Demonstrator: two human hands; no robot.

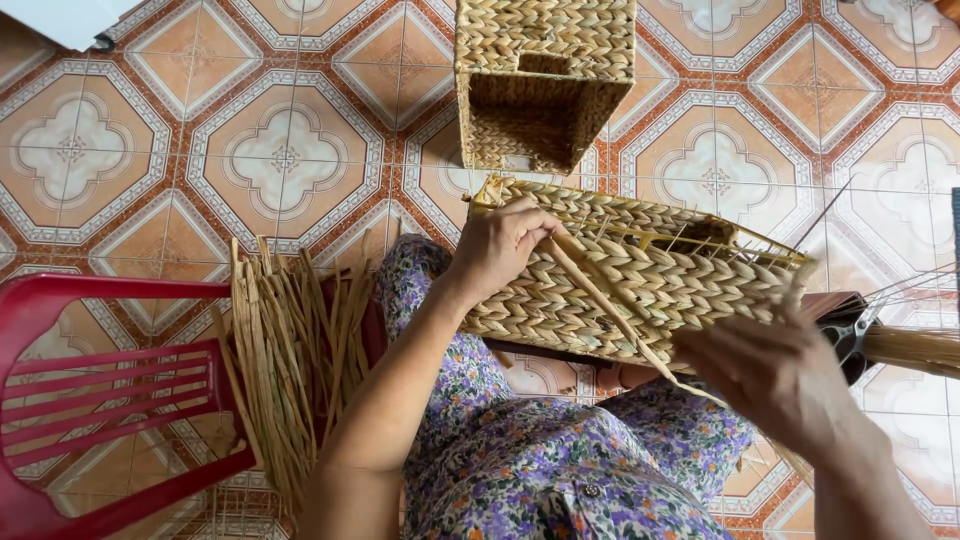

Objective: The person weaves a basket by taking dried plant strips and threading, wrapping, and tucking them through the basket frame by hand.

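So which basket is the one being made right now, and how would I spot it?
Find the person's lap in the flowery dress. The unfinished basket lies across the knees, with the left hand on its rim and the right hand pulling a flat straw strand. Unlike the finished basket on the tiled floor behind it, its rim shows bare wire.

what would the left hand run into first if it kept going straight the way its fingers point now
The left hand points right along the top edge of the half-woven basket on the lap. Going on, it would likely meet that rim and the bare wire frame there first, though depth is hard to judge.
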